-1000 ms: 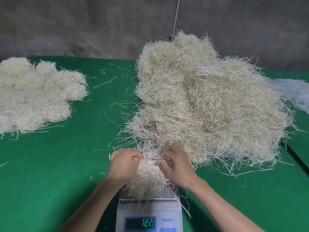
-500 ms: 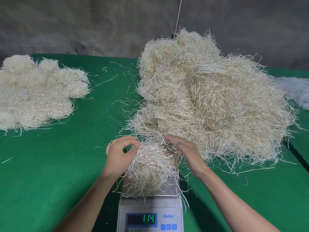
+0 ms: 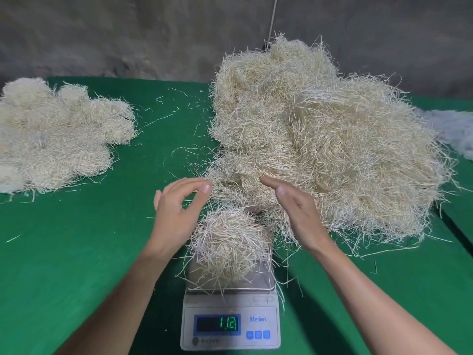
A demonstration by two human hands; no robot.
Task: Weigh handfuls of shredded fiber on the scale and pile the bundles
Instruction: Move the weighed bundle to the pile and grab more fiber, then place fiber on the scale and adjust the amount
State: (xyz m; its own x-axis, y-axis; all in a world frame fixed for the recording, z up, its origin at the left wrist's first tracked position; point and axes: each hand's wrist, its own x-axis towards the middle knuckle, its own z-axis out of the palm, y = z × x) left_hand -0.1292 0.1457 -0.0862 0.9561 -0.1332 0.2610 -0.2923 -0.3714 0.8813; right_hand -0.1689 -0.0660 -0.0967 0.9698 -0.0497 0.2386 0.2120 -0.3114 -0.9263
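A handful of pale shredded fiber (image 3: 231, 245) lies on the pan of a white digital scale (image 3: 230, 321) at the bottom centre; its display reads 112. My left hand (image 3: 176, 208) hovers just left of the handful, fingers straight and spread, holding nothing. My right hand (image 3: 294, 208) hovers just right of it, fingers extended, empty, its back against the edge of the big loose fiber heap (image 3: 320, 139). A pile of weighed bundles (image 3: 53, 139) lies at the far left of the green table (image 3: 76, 252).
Stray fibers are scattered over the green cloth between the two piles. A whitish fluffy mass (image 3: 453, 131) lies at the right edge. A grey wall stands behind the table, and a dark seam runs along the table's right side.
Both hands have let go of the handful on the scale, opened and lifted apart to either side. The display dropped from 121 to 114 to 112.
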